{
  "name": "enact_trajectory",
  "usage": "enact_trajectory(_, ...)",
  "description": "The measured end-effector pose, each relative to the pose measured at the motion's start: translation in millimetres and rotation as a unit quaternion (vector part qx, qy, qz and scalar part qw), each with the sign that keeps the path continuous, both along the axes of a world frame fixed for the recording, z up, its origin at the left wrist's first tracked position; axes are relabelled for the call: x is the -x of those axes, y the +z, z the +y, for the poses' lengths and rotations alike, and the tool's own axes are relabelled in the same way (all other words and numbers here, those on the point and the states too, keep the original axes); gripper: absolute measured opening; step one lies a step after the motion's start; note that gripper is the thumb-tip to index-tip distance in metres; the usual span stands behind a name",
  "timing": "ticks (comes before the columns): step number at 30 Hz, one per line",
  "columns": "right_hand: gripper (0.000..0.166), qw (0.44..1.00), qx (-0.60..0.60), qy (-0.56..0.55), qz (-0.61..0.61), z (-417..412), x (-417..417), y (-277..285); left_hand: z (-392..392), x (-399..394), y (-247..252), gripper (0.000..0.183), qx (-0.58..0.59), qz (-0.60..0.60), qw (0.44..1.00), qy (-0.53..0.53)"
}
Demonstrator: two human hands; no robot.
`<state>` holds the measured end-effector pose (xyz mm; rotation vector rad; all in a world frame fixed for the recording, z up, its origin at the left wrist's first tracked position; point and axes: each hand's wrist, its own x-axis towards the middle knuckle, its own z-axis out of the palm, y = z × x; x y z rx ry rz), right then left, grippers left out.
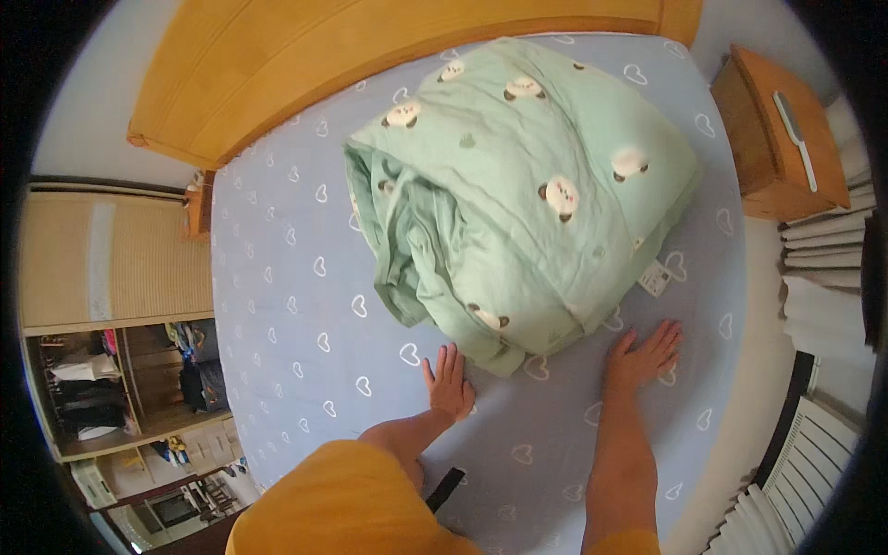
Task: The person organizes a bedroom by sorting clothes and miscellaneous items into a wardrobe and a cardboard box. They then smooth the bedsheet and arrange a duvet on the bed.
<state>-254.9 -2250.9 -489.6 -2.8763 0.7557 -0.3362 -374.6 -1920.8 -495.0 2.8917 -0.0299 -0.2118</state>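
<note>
A folded green quilt with panda faces [513, 201] lies bunched on a bed covered by a blue sheet with white hearts [291, 361]. Just below the quilt's lower corner, my left hand [449, 390] rests on the sheet, its fingertips close to the quilt's edge. Further right, my right hand [642, 357] lies on the sheet with fingers spread, below a white tag [654, 278] at the quilt's side. Neither hand holds anything. The quilt's left end shows open folds.
A wooden headboard [388, 41] borders the bed's far side. At the right stands a wooden nightstand [763, 139] with a white-handled brush [798, 142] on it. A wardrobe [132, 388] with clothes is at the left, a white radiator [808, 451] at the lower right.
</note>
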Motion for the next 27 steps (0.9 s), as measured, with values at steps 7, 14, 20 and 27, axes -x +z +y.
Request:
enact_trajectory(7, 0.064, 1.000, -0.009, -0.011, 0.026, -1, 0, 1, 9, -53, 61, 0.045, 0.247, 0.114, 0.956, 0.109)
enact_trajectory(14, 0.069, 0.998, -0.053, -0.025, 0.029, 1, -4, 14, -43, -259, 170, 0.072, 0.696, 0.276, 0.582, 0.319)
enact_trajectory(20, 0.066, 0.998, -0.038, -0.024, 0.034, 14, -6, 20, -98, -334, 85, 0.070, 0.583, 0.279, 0.702, 0.299)
enact_trajectory(27, 0.062, 0.999, -0.020, -0.002, 0.030, 10, -1, 22, -46, -319, 115, 0.058, 0.614, 0.240, 0.653, 0.373)
